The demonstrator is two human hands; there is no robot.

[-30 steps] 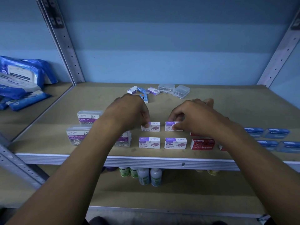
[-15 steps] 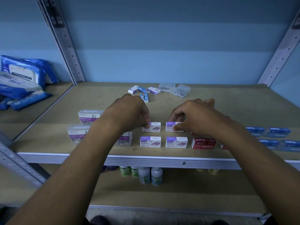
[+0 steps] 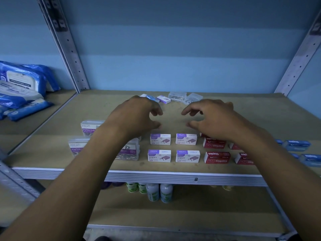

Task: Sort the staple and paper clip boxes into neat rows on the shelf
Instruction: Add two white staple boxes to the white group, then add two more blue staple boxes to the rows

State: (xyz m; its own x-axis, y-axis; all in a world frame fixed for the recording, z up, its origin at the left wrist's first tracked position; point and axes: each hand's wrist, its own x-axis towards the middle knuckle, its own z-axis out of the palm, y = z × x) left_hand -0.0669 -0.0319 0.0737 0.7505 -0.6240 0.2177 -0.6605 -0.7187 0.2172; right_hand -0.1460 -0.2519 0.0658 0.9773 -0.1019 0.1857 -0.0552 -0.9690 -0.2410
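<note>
Near the front of the wooden shelf (image 3: pixel 260 119) small boxes stand in two rows. Clear paper clip boxes (image 3: pixel 78 146) are at the left, purple-and-white staple boxes (image 3: pixel 160 139) in the middle, red staple boxes (image 3: pixel 217 157) right of them, and blue boxes (image 3: pixel 297 145) at the far right. My left hand (image 3: pixel 137 117) and my right hand (image 3: pixel 212 119) hover just above and behind the back purple boxes, fingers loosely curled, holding nothing. My arms hide parts of the clip boxes and red boxes.
A loose pile lies at the back of the shelf: small blue and purple boxes (image 3: pixel 163 99) and two clear plastic boxes (image 3: pixel 185 97). Blue wipe packs (image 3: pixel 22 84) fill the neighbouring shelf at left. Bottles (image 3: pixel 152 192) stand on the shelf below. Metal uprights (image 3: pixel 69 49) flank the bay.
Both hands have let go of the two back purple staple boxes and lifted up and away towards the back. The boxes now sit uncovered in line.
</note>
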